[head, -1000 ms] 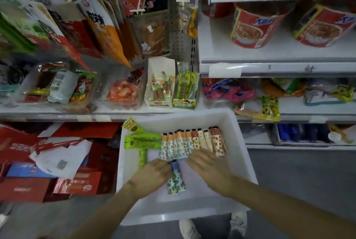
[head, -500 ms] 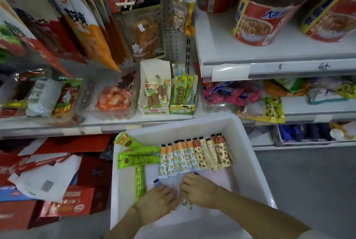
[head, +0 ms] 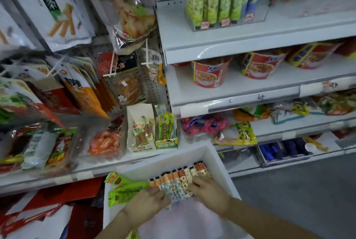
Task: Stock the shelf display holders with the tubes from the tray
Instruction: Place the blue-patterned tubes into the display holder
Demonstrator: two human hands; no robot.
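Both hands work inside the white tray (head: 221, 163), at the row of patterned tubes (head: 179, 181) lying side by side across its middle. Her or his left hand (head: 144, 203) closes its fingers on the row's left end, and the right hand (head: 211, 193) curls its fingers over the right end, so the row is gripped between them. Green tubes (head: 125, 190) lie in the tray's left part, touching the row's left end. Well above, on the top shelf (head: 231, 36), a clear display holder (head: 227, 0) stands near the shelf's front edge, holding upright green and blue tubes. Red noodle cups (head: 210, 73) sit on the shelf below.
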